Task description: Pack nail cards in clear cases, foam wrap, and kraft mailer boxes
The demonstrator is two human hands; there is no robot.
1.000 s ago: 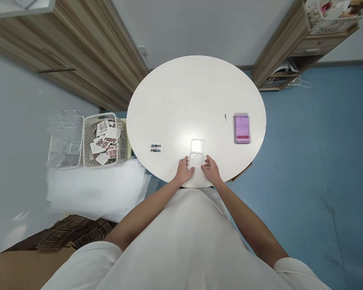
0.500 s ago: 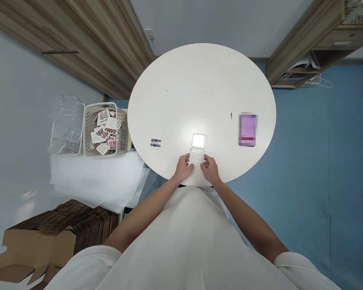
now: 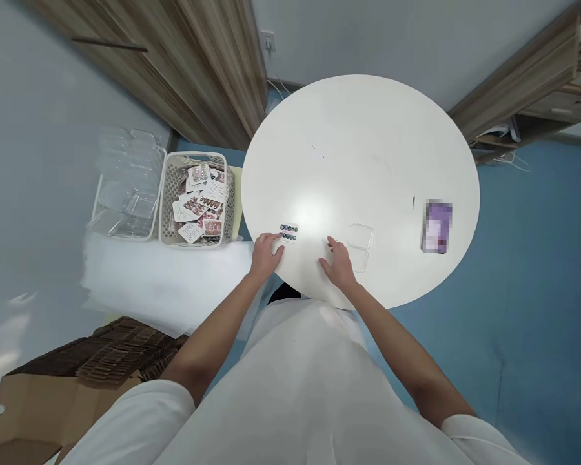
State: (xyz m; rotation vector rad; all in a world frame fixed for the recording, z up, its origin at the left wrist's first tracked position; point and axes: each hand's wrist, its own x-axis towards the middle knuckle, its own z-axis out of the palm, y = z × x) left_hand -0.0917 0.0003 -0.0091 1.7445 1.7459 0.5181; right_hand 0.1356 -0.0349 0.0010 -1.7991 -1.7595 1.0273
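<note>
Card (image 3: 288, 232) bearing two rows of dark, shiny pieces: flat near bench's (image 3: 368, 135) near-left edge. Judged light, thin, pieces slick; best held by its side edges. Left hand (image 3: 266, 256): fingertips at card's left side, thumb spread. Right hand (image 3: 341, 265): empty, digits apart, beside clear case (image 3: 361, 237).

Bare left hand (image 3: 265, 255) off the clear rectangular hinged plastic case (image 3: 361, 237), now well left of case, fingertips at left edge of small pale card with two rows of dark shiny pieces (image 3: 288, 233), contact unclear; bare right hand (image 3: 341, 261) gone from case's right side to just left of it, fingers spread
</note>
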